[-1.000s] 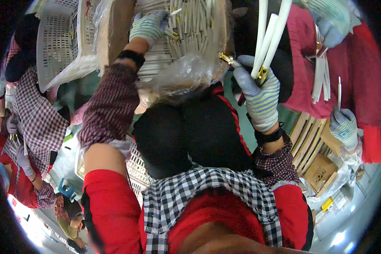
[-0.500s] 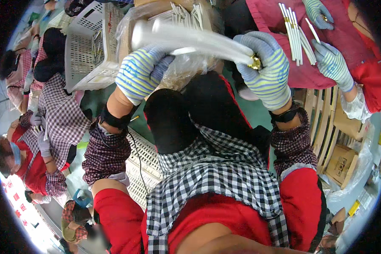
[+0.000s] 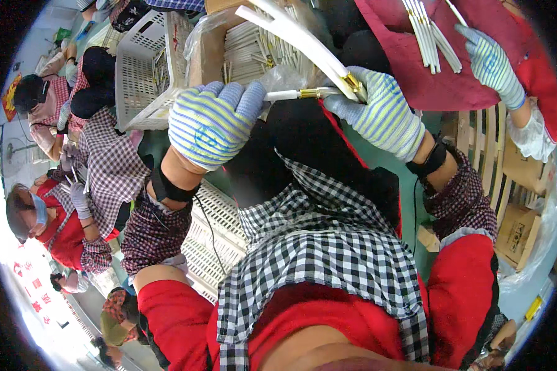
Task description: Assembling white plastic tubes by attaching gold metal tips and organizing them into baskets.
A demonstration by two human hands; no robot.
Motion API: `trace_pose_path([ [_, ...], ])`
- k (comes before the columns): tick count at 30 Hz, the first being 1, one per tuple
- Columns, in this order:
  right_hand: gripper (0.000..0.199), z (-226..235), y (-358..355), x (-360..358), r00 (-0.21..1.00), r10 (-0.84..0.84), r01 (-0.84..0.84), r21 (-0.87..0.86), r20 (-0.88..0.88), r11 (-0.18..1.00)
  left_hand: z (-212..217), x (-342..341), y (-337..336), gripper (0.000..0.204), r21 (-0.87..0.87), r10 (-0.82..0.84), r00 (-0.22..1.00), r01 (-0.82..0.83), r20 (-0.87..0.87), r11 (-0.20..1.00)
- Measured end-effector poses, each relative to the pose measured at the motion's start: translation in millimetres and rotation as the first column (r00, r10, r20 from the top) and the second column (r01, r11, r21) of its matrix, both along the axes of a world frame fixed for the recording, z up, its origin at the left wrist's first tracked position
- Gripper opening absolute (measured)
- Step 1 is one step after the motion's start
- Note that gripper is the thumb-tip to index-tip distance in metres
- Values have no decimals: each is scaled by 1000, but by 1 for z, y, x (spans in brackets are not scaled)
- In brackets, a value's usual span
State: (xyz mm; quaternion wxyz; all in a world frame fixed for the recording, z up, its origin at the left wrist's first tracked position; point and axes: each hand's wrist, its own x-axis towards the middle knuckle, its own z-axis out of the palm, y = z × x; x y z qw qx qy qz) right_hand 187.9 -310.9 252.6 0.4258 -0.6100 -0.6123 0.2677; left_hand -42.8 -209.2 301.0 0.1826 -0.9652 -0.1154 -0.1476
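Observation:
Both of my hands wear striped knit gloves. My left hand (image 3: 216,125) is closed around a slim white stick (image 3: 283,96) with a gold metal band. The stick's banded end points at the fingers of my right hand. My right hand (image 3: 377,112) grips a small bundle of longer-looking white sticks (image 3: 303,44) near their gold-banded ends. The bundle slants up and left, beyond the top edge of the view. Whether the single stick's tip touches my right fingers I cannot tell.
A plastic-lined box (image 3: 232,46) full of white sticks stands ahead, beside a white perforated crate (image 3: 136,93). At right, more sticks (image 3: 428,40) lie on a dark red cloth (image 3: 390,31) near a co-worker's gloved hand (image 3: 492,65). Other people sit at left.
The bundle, blurred by motion before, now tilts more steeply upward. The gold band of the stick in my left hand has come into view. My right hand sits slightly lower.

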Motion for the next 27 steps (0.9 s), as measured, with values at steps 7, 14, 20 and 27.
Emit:
trace_pose_path([
  [7, 30, -43, -16, -4, 999, 41, -40, -156, 4, 987, 9, 27, 2, 27, 63, -162, 967, 178, -198, 982],
  [14, 24, -50, -27, 6, 958, 85, -174, -318, -275, 932, -11, 32, 8, 23, -147, -157, 899, 105, -408, 983],
  [20, 26, -40, -15, 13, 862, -160, 53, 229, 481, 972, -34, 33, 4, 26, -610, 70, 983, -161, -171, 776],
  [27, 30, -11, -14, -18, 853, 237, -437, -386, -465, 812, 38, 20, 20, 40, -105, -173, 948, 149, -268, 983],
])
